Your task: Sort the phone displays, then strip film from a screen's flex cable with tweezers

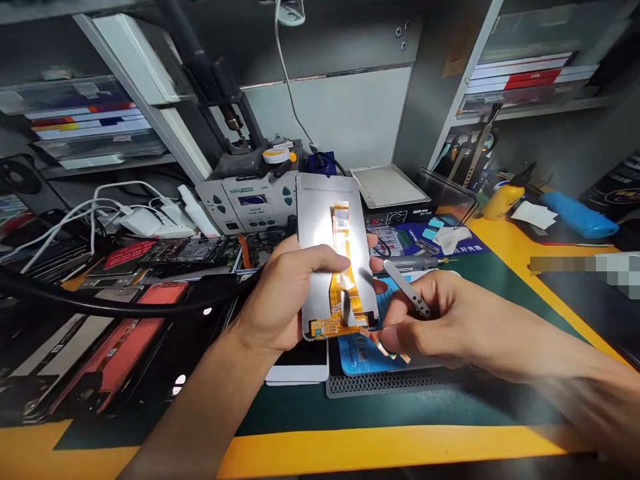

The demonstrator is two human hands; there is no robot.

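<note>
My left hand (290,287) is wrapped round a phone display panel (316,227), its silver back facing me and its thumb lying over the orange flex cable (342,240). Closed at the panel's lower right corner, my right hand (425,313) pinches a thin copper-coloured strip (385,347) between thumb and finger. A grey metal tool (403,283) with small holes also sits in my right hand, pointing up and left. Beneath the hands are a blue pad (360,360) and a white phone-like part (300,373), partly covered.
Phones with red and grey backs (133,333) lie at the left, under a black hose (150,309). A soldering station (255,200) and a heating plate (393,190) stand behind. Yellow (504,199) and blue (580,215) bottles are at the right.
</note>
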